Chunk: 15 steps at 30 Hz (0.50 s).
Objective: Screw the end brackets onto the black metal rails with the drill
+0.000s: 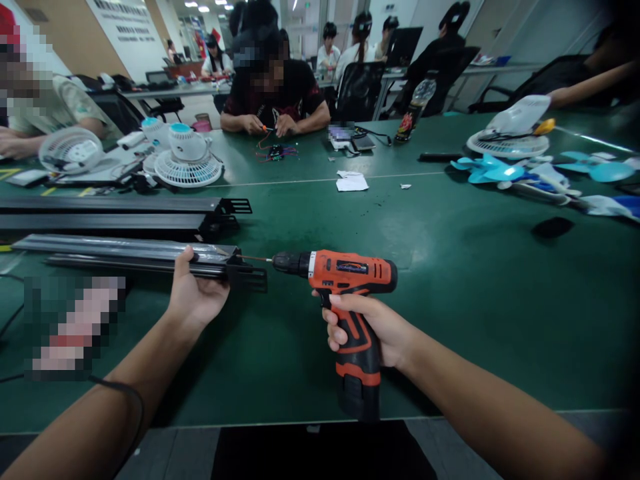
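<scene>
My right hand (367, 327) is wrapped round the grip of an orange and black cordless drill (350, 270), a finger at its trigger. The drill lies level, its chuck facing left. A long thin bit runs from the chuck to the end of a long dark metal profile (125, 250); whether its tip is inside a screw I cannot make out. My left hand (197, 290) grips this profile from below near its right end, thumb on top. A black slotted bracket (250, 277) sticks out at that end.
Two more dark profiles (105, 217) lie behind. White fan parts (187, 163) stand at the back left, blue fan blades (490, 168) at the right. A bottle (417, 110) and paper scraps (351, 181) are further back. Across the green table (450, 300) a person handles wires.
</scene>
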Tool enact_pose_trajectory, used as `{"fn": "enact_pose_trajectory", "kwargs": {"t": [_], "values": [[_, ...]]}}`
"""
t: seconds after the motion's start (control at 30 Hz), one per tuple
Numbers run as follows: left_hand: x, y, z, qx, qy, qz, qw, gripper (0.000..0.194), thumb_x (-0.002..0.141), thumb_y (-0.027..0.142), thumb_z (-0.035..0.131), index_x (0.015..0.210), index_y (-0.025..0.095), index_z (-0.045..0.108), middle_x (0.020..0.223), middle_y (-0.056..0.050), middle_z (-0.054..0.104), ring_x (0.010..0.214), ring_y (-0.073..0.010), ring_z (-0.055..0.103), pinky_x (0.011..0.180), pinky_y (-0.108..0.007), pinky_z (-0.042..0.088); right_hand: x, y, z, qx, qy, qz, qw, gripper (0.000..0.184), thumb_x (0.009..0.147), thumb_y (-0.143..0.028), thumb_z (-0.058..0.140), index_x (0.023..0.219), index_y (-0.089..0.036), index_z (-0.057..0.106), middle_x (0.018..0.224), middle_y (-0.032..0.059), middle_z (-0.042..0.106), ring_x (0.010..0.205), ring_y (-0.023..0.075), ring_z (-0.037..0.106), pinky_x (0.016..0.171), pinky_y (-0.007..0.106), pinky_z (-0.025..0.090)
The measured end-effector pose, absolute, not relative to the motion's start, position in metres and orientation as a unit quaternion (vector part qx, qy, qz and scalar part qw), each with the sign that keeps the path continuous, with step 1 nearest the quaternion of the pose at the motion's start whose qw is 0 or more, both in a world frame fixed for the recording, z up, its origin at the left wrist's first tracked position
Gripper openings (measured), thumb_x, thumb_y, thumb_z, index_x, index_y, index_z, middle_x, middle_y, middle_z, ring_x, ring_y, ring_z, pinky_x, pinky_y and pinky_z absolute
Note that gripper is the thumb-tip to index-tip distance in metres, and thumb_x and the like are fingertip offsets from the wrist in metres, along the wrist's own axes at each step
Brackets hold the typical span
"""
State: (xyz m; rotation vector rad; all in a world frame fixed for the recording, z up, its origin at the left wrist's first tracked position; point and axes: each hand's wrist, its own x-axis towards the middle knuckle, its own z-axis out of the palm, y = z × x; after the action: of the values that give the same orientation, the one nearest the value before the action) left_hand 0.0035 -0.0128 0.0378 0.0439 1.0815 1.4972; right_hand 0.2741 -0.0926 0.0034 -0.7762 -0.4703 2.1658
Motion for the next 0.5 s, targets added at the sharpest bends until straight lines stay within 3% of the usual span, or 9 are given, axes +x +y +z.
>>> {"fn": "enact_pose_trajectory", "kwargs": {"t": [0.2,0.5], "values": [[0.0027,-0.0126,0.0376,0.019,0.462,0.65,0.603,0.026,0.105,0.037,0.051,0.104,0.016,0.068,0.086,-0.007,0.078,0.071,-0.0223,0.077,0.058,-0.03,0.064,0.2753,-0.0938,0.0022,-0.3,-0.187,0.854,0.382,0.042,0.08,-0.029,0.087,0.115,-0.016,0.069,0.067,-0.0031,0.068,0.052,0.0107,0.061,0.059,0.029,0.056],[0.0026,-0.0119,0.0352,0.037,0.463,0.653,0.599,0.025,0.105,0.037,0.051,0.105,0.018,0.067,0.092,-0.007,0.078,0.079,-0.0242,0.078,0.061,-0.032,0.064,0.276,-0.0932,0.0011,-0.297,-0.198,0.854,0.379,0.036,0.082,-0.031,0.086,0.111,-0.014,0.072,0.068,-0.003,0.067,0.053,0.0103,0.061,0.06,0.028,0.056]]}}
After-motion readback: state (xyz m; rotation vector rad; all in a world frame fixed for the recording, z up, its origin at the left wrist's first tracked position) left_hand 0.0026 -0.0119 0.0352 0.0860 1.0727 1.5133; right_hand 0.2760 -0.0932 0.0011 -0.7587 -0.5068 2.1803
